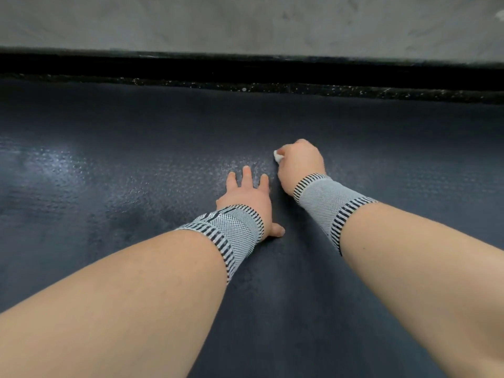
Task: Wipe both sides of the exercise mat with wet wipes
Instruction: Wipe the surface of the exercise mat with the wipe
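R hand [301, 162] gripping wipe [278, 156] on mat [136, 137]

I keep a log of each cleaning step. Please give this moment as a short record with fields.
surface: dark exercise mat, lying flat
left hand: fingers straight, pressing on the mat
right hand: grips a white wet wipe against the mat
wet sheen: left of the hands
wrists: striped grey bands

Bare forearms, grey striped-edge knit wristbands [231, 233]

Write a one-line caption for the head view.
Right hand rubs a wet wipe on the dark mat; left hand presses flat.
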